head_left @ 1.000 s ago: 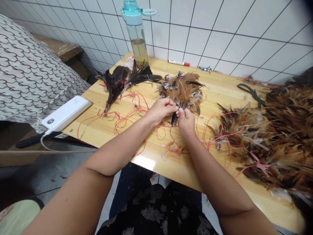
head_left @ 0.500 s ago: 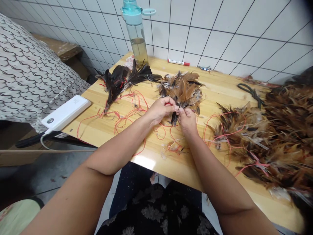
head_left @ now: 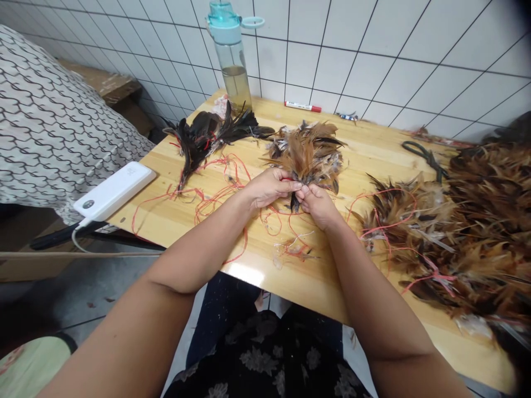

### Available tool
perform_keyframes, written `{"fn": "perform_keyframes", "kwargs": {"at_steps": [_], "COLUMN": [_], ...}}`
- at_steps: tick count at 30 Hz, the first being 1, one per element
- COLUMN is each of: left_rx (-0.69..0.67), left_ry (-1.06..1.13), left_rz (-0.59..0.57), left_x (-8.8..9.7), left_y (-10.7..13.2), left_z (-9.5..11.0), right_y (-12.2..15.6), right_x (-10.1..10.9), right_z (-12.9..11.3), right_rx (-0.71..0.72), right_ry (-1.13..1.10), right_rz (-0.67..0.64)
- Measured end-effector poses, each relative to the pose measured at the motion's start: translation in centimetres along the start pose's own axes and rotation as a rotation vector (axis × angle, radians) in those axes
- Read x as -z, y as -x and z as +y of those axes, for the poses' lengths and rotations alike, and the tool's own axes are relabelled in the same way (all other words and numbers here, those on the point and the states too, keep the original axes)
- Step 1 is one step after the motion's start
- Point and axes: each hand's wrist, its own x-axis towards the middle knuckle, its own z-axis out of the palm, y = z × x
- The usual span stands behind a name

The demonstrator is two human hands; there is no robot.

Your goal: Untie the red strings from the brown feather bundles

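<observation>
My left hand (head_left: pixel 267 188) and my right hand (head_left: pixel 317 204) meet over the wooden table (head_left: pixel 365 149), fingertips pinched together on a small dark feather bundle (head_left: pixel 295 202) bound with red thread. Just beyond my fingers lies a brown feather pile (head_left: pixel 309 149). Loose red thread (head_left: pixel 215 199) curls over the table to the left of my hands and under them. Both hands are closed in a pinch.
A black feather bunch (head_left: pixel 207 132) lies at the far left, by a water bottle (head_left: pixel 232 61). A large heap of brown feathers (head_left: pixel 468 232) fills the right side. A white power bank (head_left: pixel 114 190), a red marker (head_left: pixel 302 106) and black scissors (head_left: pixel 427 157) are also there.
My hands have drawn slightly closer together and lowered a little; the pinch on the small feather bundle stays.
</observation>
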Motion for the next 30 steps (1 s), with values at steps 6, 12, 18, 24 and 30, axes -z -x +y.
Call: {"fn": "perform_keyframes", "kwargs": {"at_steps": [6,12,18,24,30], "left_rx": [-0.001,-0.066,-0.092,-0.142,-0.152], "left_ry": [-0.008,-0.008,-0.035,-0.106,-0.169], "left_rz": [-0.111,-0.087,-0.085,-0.077,-0.033], "left_x": [0.02,-0.23,-0.27,-0.2,-0.04], "left_y": [0.28,0.04,-0.03,-0.14,-0.24], "left_z": [0.01,-0.18,-0.02,-0.16,-0.36], "right_y": [0.46,0.13,0.0,-0.16,-0.08], "right_x": [0.84,0.54,0.51,0.59,0.42], "right_z": [-0.72,-0.53,-0.6,-0.24,-0.45], "right_rx": [-0.077,-0.031,0.0,0.007,-0.004], "right_ry": [-0.147,-0.196,-0.162,-0.125,-0.104], "right_rz": [-0.187,-0.111,-0.089,-0.056,-0.05]}}
